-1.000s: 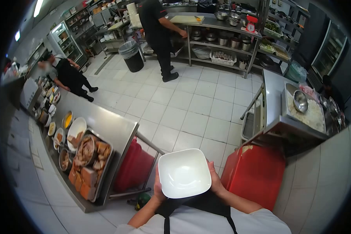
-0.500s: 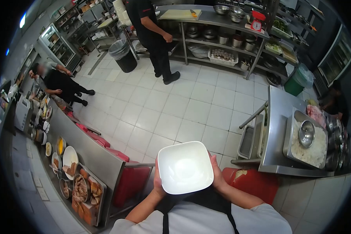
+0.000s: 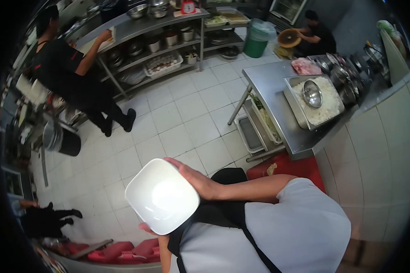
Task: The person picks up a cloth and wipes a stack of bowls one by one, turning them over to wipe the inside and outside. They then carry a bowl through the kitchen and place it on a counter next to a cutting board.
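A white square bowl (image 3: 161, 196) with rounded corners is held in front of my apron, its inside bare and facing up. My right hand (image 3: 193, 179) grips its upper right side, fingers curled under the rim. At the lower left edge my left hand (image 3: 146, 229) holds it too, mostly hidden behind the bowl. On the steel table (image 3: 271, 77) to the right stands a deep metal tray (image 3: 300, 111) of white, rice-like food (image 3: 329, 98). A round metal bowl (image 3: 312, 93) rests on that food.
One person (image 3: 73, 73) stands at the back counter, another (image 3: 321, 36) crouches with a round brown basket (image 3: 289, 38), and a third (image 3: 43, 220) is lower left. Red containers (image 3: 123, 252) line the lower edge. A red object (image 3: 284, 170) sits under the table's near corner.
My view has turned right, bringing the steel table and the crouching person further into sight. The bowl stays in both hands. The person at the counter now reaches onto it.
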`<control>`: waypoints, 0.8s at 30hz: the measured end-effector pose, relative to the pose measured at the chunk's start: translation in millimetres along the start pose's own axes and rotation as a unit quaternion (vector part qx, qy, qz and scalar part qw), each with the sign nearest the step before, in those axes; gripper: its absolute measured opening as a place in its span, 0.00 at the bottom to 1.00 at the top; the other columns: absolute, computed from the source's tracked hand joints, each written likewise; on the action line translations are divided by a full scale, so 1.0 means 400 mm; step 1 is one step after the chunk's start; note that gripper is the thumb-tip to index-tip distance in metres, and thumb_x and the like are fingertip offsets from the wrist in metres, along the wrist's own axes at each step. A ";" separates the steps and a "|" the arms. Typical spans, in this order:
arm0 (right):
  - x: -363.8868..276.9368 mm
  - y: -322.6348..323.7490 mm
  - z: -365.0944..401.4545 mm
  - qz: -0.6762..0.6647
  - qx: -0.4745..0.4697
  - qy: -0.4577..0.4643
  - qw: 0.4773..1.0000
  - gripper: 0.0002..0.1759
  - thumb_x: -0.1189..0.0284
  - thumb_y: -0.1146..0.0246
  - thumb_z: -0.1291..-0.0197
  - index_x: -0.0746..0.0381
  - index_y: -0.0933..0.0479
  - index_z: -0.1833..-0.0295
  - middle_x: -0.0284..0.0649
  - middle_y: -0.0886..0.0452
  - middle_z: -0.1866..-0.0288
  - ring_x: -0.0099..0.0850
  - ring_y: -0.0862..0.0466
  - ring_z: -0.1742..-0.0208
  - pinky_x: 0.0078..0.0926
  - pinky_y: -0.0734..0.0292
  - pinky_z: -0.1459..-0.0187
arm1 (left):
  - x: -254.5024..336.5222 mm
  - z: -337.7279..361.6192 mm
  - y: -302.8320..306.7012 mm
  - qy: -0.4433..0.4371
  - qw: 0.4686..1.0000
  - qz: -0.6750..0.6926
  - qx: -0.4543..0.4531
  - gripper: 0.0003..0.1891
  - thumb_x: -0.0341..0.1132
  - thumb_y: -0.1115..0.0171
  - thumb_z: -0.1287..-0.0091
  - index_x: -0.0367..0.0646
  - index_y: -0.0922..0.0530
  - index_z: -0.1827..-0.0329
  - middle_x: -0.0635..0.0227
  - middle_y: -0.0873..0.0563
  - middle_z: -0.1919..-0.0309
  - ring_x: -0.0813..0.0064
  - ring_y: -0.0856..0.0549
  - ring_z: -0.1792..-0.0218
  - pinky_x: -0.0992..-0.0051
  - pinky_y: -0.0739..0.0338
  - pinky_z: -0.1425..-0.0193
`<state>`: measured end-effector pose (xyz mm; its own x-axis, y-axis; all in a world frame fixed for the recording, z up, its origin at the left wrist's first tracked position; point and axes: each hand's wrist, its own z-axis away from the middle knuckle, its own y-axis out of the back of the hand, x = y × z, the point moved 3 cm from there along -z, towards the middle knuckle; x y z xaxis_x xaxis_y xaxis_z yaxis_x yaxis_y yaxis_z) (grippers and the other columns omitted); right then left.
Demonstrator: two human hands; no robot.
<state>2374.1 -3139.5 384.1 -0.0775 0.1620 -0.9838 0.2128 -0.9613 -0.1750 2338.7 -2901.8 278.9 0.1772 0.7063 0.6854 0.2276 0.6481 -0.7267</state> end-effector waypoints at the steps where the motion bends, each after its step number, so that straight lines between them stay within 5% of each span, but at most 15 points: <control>1: 0.001 -0.012 -0.036 0.001 0.002 -0.012 1.000 0.44 0.40 0.70 0.23 0.64 0.54 0.17 0.50 0.44 0.19 0.39 0.45 0.18 0.36 0.49 0.21 | 0.018 -0.036 0.016 -0.010 0.998 0.045 -0.040 0.56 0.79 0.57 0.35 0.39 0.46 0.19 0.57 0.35 0.23 0.57 0.31 0.27 0.58 0.37 0.23; 3: -0.004 -0.035 -0.099 -0.002 0.015 -0.022 1.000 0.43 0.42 0.70 0.22 0.64 0.54 0.17 0.50 0.43 0.19 0.39 0.44 0.19 0.36 0.49 0.21 | 0.060 -0.090 0.045 -0.027 0.990 0.105 -0.087 0.56 0.79 0.56 0.35 0.39 0.46 0.19 0.57 0.35 0.23 0.57 0.31 0.27 0.58 0.36 0.23; 14: 0.078 -0.098 -0.537 0.014 -0.064 -0.063 0.996 0.45 0.40 0.72 0.23 0.68 0.52 0.19 0.51 0.45 0.18 0.42 0.42 0.19 0.35 0.47 0.22 | 0.193 -0.334 0.252 -0.066 0.987 -0.040 0.142 0.55 0.79 0.57 0.35 0.38 0.46 0.19 0.57 0.35 0.23 0.58 0.31 0.27 0.59 0.36 0.23; 19: 0.048 -0.120 -0.758 -0.053 -0.097 -0.059 0.992 0.49 0.37 0.70 0.25 0.70 0.47 0.21 0.59 0.39 0.22 0.46 0.39 0.21 0.37 0.44 0.24 | 0.247 -0.527 0.292 -0.068 0.980 -0.076 0.172 0.55 0.79 0.58 0.34 0.38 0.46 0.19 0.57 0.35 0.24 0.59 0.31 0.27 0.60 0.36 0.23; 24: 0.019 -0.124 -0.926 0.000 -0.123 -0.062 0.991 0.47 0.37 0.72 0.25 0.64 0.52 0.18 0.53 0.43 0.20 0.44 0.41 0.20 0.38 0.46 0.23 | 0.309 -0.656 0.349 -0.067 0.980 -0.077 0.173 0.55 0.79 0.58 0.34 0.37 0.46 0.19 0.57 0.35 0.24 0.59 0.31 0.27 0.60 0.36 0.23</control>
<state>2723.7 -3007.9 370.4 -0.1921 0.1184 -0.9742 0.4422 -0.8758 -0.1936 2643.4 -2798.9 274.2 0.0342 0.6091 0.7924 -0.1003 0.7909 -0.6036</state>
